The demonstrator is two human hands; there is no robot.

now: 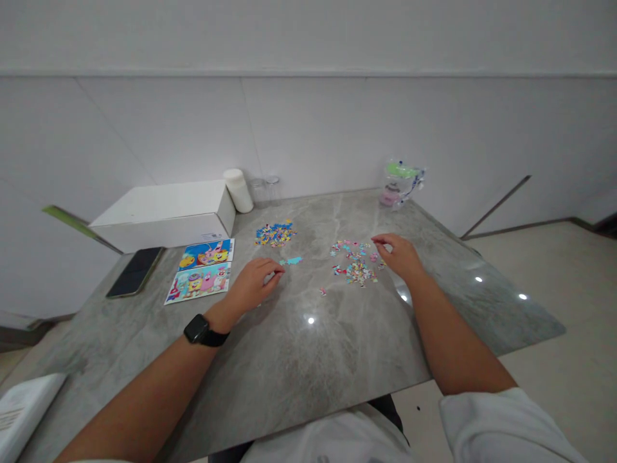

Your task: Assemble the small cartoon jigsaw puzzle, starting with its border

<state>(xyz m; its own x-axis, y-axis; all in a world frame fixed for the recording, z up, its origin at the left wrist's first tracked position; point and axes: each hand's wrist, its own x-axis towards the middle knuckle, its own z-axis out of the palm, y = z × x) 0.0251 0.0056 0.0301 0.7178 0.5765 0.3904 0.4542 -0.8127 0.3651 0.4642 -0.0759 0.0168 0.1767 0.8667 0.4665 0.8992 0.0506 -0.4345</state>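
Observation:
My left hand [254, 283], with a black watch [202, 330] on its wrist, hovers over the table's middle left. Its fingers are curled with the thumb close by; whatever they may hold is hidden. Just beyond its fingertips lies a small joined strip of light-blue puzzle pieces [292, 261]. My right hand [398, 255] is at the right edge of a loose heap of pastel puzzle pieces [359, 271]. Its thumb and forefinger are pinched together, and anything between them is too small to make out. A single puzzle piece [322, 292] lies nearer to me, apart from the heap.
A second heap of blue and yellow puzzle pieces [276, 234] lies farther back. Two cartoon picture cards [200, 281], a phone [135, 272], a white box [159, 215], a white bottle [238, 191] and clear glasses [272, 188] are on the left. A plastic bag [400, 183] stands back right.

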